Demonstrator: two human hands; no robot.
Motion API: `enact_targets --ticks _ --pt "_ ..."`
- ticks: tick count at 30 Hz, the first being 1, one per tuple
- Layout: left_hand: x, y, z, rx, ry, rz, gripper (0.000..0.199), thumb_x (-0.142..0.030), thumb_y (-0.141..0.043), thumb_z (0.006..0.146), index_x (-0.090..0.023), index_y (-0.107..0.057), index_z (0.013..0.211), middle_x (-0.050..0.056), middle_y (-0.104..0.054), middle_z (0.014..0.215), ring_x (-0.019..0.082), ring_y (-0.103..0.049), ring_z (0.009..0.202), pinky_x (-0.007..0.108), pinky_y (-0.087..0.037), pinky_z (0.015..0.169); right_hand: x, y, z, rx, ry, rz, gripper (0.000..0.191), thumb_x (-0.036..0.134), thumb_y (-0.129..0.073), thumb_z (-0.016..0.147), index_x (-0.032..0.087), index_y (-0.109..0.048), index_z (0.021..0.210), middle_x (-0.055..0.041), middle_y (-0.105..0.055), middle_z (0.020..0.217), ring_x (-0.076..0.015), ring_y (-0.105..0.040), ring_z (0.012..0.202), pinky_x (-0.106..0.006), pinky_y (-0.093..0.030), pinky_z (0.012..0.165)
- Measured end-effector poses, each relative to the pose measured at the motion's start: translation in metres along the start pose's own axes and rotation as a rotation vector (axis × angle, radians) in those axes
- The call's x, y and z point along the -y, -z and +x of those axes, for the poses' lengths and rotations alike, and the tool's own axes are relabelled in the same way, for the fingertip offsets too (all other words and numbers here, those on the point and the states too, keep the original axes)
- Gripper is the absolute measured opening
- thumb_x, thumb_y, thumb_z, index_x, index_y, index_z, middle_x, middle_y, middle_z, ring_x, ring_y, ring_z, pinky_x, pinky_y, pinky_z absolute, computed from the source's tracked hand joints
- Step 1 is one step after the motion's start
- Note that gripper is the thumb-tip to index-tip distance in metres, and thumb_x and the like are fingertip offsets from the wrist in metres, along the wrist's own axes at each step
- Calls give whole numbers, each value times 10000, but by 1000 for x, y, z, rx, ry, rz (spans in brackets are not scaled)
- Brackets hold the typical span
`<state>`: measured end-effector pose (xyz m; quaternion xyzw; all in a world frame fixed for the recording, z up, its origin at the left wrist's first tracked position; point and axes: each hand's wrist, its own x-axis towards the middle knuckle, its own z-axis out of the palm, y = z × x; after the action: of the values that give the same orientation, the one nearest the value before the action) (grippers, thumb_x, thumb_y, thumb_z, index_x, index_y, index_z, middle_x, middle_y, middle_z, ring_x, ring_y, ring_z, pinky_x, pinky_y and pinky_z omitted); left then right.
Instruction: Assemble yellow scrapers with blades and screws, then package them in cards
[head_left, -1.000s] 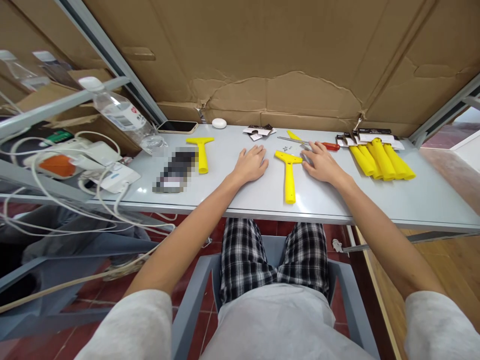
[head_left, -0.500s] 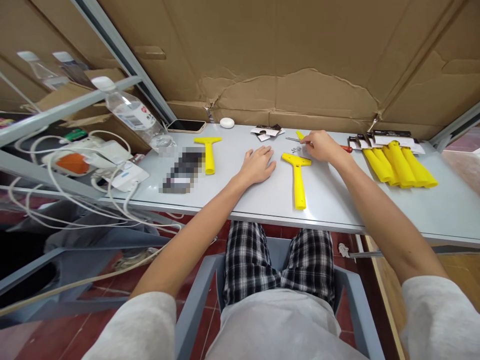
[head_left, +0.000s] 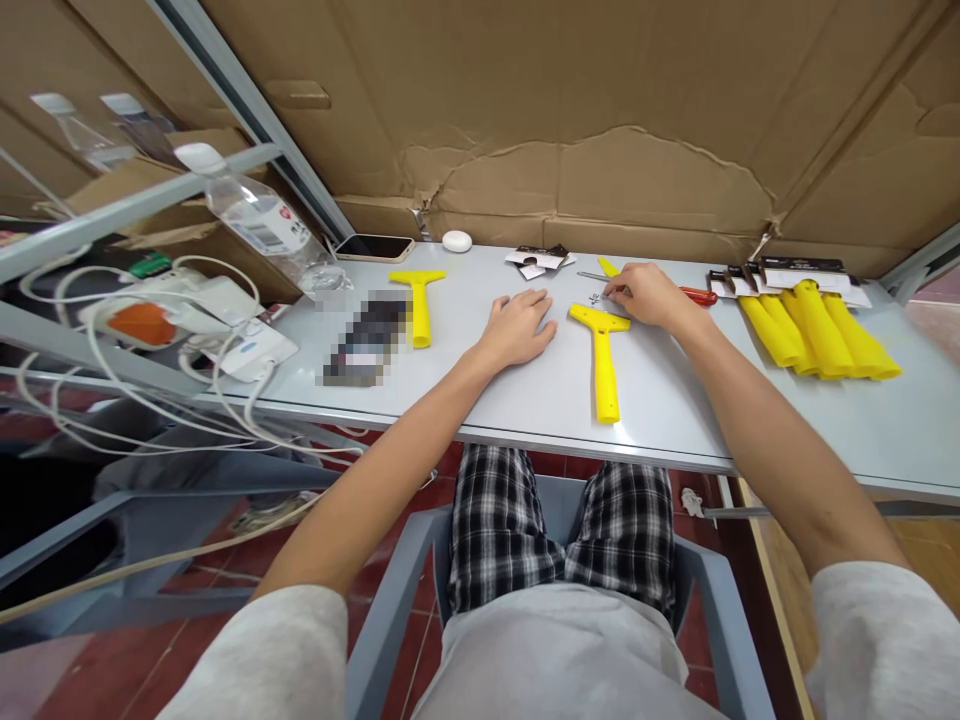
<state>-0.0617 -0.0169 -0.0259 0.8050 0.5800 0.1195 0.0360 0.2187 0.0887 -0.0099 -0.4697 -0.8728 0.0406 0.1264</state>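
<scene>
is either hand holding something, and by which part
The left hand rests on the table, holding nothing visible. The right hand is bent over the small parts; whether it pinches one cannot be told.

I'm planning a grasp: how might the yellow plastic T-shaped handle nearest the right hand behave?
The yellow handle is probably stiff, given its straight stem. Its wide crossbar should discourage rolling; its smooth surface may slip.

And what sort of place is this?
Probably a makeshift workplace: a yellow T-shaped plastic handle and a red-handled metal tool lie on a smooth grey table.
</scene>
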Motion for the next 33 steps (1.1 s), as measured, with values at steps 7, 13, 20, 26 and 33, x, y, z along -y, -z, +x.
enact_targets --ticks 7,13,20,26,33 --pt "2 1 0 -9 -6 -20 552 -385 -498 1117 -229 -647 1625 139 -522 1799 327 -459 1689 609 -336 1361 -6 -3 -3 -43 -12 53 195 188 -668 993 181 -860 1031 -141 -807 1125 -297 -697 1023 -429 -521 963" --pt "2 2 0 -13 -6 -23 553 -389 -510 1115 -207 -658 1615 149 -527 1793 333 -469 1684 607 -350 1349 -6 10 -16 -98 0 151 207 306 -684 1001 182 -849 987 -143 -808 1038 -303 -691 917 -465 -540 903" --pt "3 3 0 -11 2 -17 563 -406 -507 1113 -217 -660 1620 138 -539 1787 342 -481 1669 597 -349 1342 19 19 -27 -3 127 261 212 387 -716 990 232 -859 1002 -99 -822 1035 -279 -696 901 -457 -544 899" --pt "2 4 0 -1 8 -22 576 -411 -498 1107 -206 -654 1623 143 -536 1788 342 -478 1665 599 -346 1336 27 12 -25 6 168 294 179 334 -716 983 245 -867 1022 -103 -832 1111 -312 -706 1028 -493 -543 984" --pt "0 2 -2 -79 -44 -101 598 -339 -527 1056 -249 -634 1637 122 -618 1703 345 -559 1575 589 -404 1290 32 7 -24 -40 207 305 191 335 -691 1031 240 -856 1051 -116 -815 1131 -315 -713 1061 -485 -521 1019"
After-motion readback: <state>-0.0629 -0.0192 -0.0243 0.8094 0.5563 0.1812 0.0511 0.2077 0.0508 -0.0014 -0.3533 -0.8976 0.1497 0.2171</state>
